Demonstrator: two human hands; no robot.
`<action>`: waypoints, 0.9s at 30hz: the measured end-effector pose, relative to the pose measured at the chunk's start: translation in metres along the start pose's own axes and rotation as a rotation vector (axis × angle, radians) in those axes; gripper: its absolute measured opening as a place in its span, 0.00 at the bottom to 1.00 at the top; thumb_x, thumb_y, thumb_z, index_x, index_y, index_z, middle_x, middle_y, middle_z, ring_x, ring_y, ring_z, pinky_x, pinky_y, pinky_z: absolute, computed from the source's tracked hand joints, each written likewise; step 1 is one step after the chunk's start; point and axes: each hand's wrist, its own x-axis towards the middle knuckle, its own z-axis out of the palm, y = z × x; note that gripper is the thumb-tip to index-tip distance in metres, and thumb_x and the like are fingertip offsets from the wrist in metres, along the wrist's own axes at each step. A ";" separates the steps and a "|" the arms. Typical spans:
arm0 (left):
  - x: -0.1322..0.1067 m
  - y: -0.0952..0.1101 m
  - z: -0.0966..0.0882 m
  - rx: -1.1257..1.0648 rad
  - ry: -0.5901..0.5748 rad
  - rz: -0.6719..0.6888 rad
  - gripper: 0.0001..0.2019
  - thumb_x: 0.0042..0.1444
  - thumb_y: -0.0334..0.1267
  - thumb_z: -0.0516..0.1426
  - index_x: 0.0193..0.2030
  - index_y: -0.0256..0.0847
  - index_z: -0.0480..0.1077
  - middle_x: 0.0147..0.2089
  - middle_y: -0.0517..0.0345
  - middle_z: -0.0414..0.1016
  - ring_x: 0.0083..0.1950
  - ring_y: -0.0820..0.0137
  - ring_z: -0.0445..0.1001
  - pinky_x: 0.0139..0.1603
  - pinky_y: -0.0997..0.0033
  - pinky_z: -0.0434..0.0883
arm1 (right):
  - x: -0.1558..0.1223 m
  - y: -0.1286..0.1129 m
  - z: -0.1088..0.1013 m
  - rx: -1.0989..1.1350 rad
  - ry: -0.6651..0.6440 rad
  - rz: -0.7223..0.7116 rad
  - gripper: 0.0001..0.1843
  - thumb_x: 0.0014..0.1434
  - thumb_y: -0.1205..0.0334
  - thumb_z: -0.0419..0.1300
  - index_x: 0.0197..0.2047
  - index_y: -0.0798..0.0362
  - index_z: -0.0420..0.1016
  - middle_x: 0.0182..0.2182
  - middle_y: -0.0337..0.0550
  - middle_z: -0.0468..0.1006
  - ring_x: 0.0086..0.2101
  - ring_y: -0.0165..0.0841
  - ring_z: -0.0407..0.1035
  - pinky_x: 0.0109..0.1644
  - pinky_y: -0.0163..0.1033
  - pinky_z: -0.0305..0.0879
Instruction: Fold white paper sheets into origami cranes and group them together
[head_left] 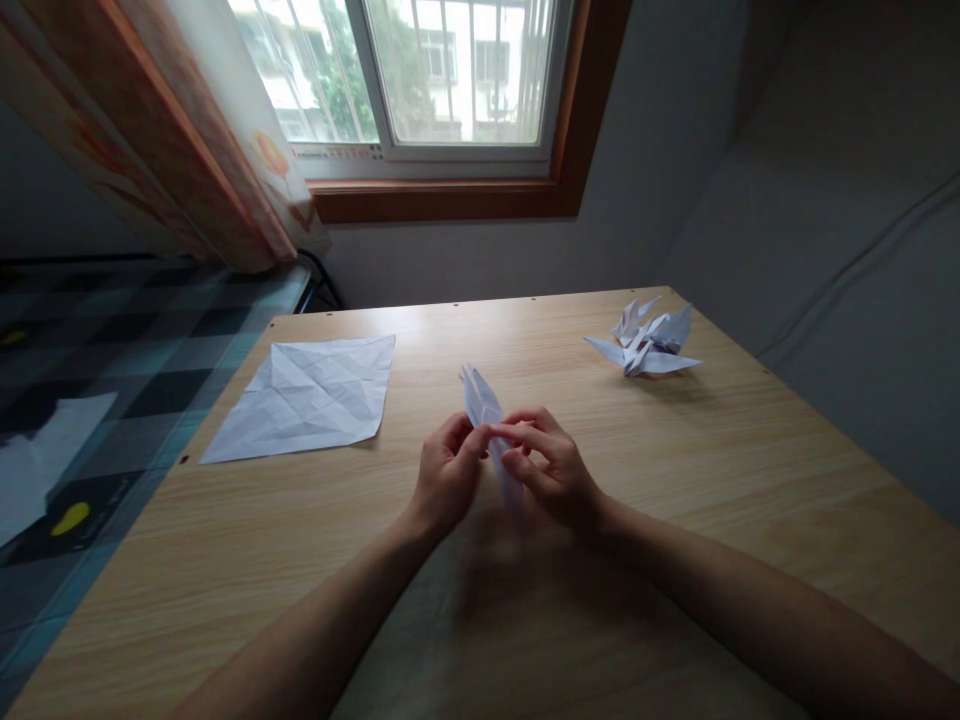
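Between my two hands, above the middle of the wooden table (337,560), is a narrow piece of folded white paper (481,395). Its pointed ends face away from me, and the near end is blurred. My left hand (450,470) is closed on the paper's left side, thumb on top. From the right, my right hand (551,465) pinches the paper, with its fingers meeting the left thumb near the middle. Some fingertips are hidden behind the paper.
A creased white sheet (315,395) lies flat at the table's left. Folded paper cranes (649,345) sit at the back right. Beyond the left edge is a checked cloth (150,410) with loose white paper (67,440) on it. A window (465,80) and wall stand behind.
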 end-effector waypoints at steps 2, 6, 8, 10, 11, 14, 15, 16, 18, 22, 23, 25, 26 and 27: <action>0.003 -0.004 -0.002 -0.069 0.028 -0.035 0.14 0.53 0.48 0.61 0.32 0.38 0.73 0.29 0.58 0.73 0.31 0.70 0.70 0.32 0.72 0.68 | 0.000 0.000 -0.001 -0.019 0.003 -0.025 0.13 0.64 0.63 0.54 0.49 0.46 0.78 0.47 0.46 0.68 0.40 0.33 0.69 0.42 0.40 0.70; 0.005 -0.009 -0.004 -0.194 0.012 -0.080 0.13 0.53 0.46 0.62 0.34 0.37 0.73 0.29 0.59 0.74 0.28 0.72 0.69 0.30 0.73 0.68 | 0.003 0.004 -0.002 -0.064 0.062 -0.047 0.18 0.64 0.68 0.52 0.52 0.46 0.75 0.50 0.47 0.67 0.41 0.32 0.69 0.43 0.40 0.71; 0.005 -0.008 -0.004 -0.231 -0.009 -0.089 0.13 0.52 0.45 0.63 0.36 0.37 0.73 0.30 0.58 0.75 0.28 0.72 0.71 0.30 0.73 0.68 | 0.004 0.008 -0.003 -0.062 0.035 -0.055 0.17 0.63 0.69 0.53 0.51 0.46 0.76 0.51 0.47 0.67 0.40 0.31 0.69 0.42 0.39 0.71; 0.005 -0.007 -0.003 -0.258 -0.017 -0.095 0.12 0.52 0.44 0.63 0.38 0.37 0.71 0.30 0.58 0.77 0.28 0.72 0.73 0.31 0.73 0.69 | 0.004 0.012 -0.004 -0.044 -0.005 -0.064 0.14 0.61 0.68 0.57 0.47 0.46 0.77 0.50 0.46 0.68 0.39 0.30 0.70 0.40 0.39 0.71; 0.005 -0.006 -0.002 -0.267 -0.018 -0.099 0.12 0.52 0.43 0.63 0.38 0.38 0.71 0.29 0.59 0.77 0.27 0.72 0.73 0.31 0.73 0.69 | 0.004 0.013 -0.004 -0.038 -0.015 -0.066 0.12 0.60 0.67 0.59 0.46 0.47 0.78 0.50 0.46 0.68 0.39 0.31 0.70 0.40 0.38 0.71; 0.005 -0.003 -0.001 -0.279 -0.008 -0.115 0.13 0.51 0.42 0.64 0.38 0.38 0.70 0.28 0.59 0.77 0.26 0.73 0.74 0.30 0.74 0.70 | 0.004 0.016 -0.005 -0.030 0.007 -0.047 0.09 0.57 0.65 0.63 0.43 0.48 0.79 0.52 0.48 0.68 0.41 0.32 0.70 0.40 0.39 0.72; 0.004 -0.002 -0.001 -0.284 -0.002 -0.119 0.13 0.51 0.41 0.64 0.38 0.38 0.69 0.28 0.60 0.78 0.25 0.73 0.74 0.29 0.74 0.70 | 0.005 0.016 -0.005 -0.021 0.018 -0.029 0.09 0.57 0.65 0.64 0.42 0.48 0.79 0.54 0.48 0.67 0.41 0.33 0.71 0.41 0.39 0.72; 0.004 -0.001 -0.001 -0.290 0.004 -0.121 0.13 0.50 0.41 0.65 0.38 0.37 0.69 0.27 0.60 0.77 0.25 0.73 0.74 0.29 0.75 0.70 | 0.005 0.016 -0.005 -0.004 0.026 -0.010 0.09 0.56 0.64 0.65 0.42 0.48 0.80 0.56 0.49 0.66 0.42 0.33 0.71 0.42 0.39 0.72; 0.004 0.000 -0.001 -0.296 0.004 -0.125 0.13 0.50 0.40 0.65 0.38 0.37 0.69 0.27 0.60 0.78 0.25 0.73 0.74 0.28 0.75 0.69 | 0.006 0.016 -0.005 0.060 0.016 0.027 0.08 0.55 0.63 0.66 0.40 0.49 0.80 0.58 0.50 0.66 0.44 0.34 0.72 0.43 0.39 0.73; 0.002 -0.001 -0.002 -0.306 -0.026 -0.137 0.16 0.46 0.38 0.67 0.40 0.37 0.68 0.30 0.57 0.79 0.27 0.70 0.76 0.30 0.73 0.71 | 0.006 0.019 -0.002 0.263 -0.063 0.091 0.07 0.54 0.64 0.66 0.39 0.49 0.80 0.55 0.48 0.72 0.46 0.36 0.73 0.43 0.39 0.74; 0.002 -0.001 -0.002 -0.314 -0.034 -0.141 0.17 0.45 0.38 0.68 0.40 0.37 0.68 0.30 0.57 0.80 0.27 0.69 0.76 0.30 0.72 0.71 | 0.005 0.020 -0.001 0.301 -0.074 0.106 0.07 0.54 0.64 0.66 0.39 0.49 0.80 0.52 0.47 0.75 0.45 0.36 0.74 0.43 0.39 0.74; 0.002 0.000 -0.002 -0.322 -0.051 -0.155 0.19 0.43 0.36 0.68 0.40 0.38 0.67 0.30 0.57 0.80 0.28 0.68 0.77 0.30 0.71 0.71 | 0.004 0.024 0.001 0.335 -0.075 0.137 0.08 0.54 0.63 0.67 0.39 0.49 0.79 0.44 0.45 0.80 0.42 0.35 0.75 0.43 0.40 0.74; 0.002 0.001 -0.002 -0.322 -0.061 -0.163 0.20 0.42 0.36 0.68 0.40 0.38 0.67 0.30 0.57 0.80 0.28 0.68 0.77 0.31 0.71 0.71 | 0.003 0.026 0.001 0.337 -0.065 0.152 0.08 0.53 0.63 0.67 0.39 0.49 0.79 0.40 0.43 0.81 0.40 0.35 0.76 0.43 0.40 0.74; 0.002 0.002 -0.002 -0.320 -0.072 -0.172 0.20 0.42 0.35 0.68 0.41 0.38 0.67 0.30 0.57 0.80 0.29 0.67 0.77 0.31 0.71 0.71 | 0.002 0.027 0.002 0.333 -0.050 0.162 0.08 0.53 0.63 0.67 0.39 0.49 0.79 0.38 0.42 0.81 0.39 0.34 0.76 0.43 0.39 0.74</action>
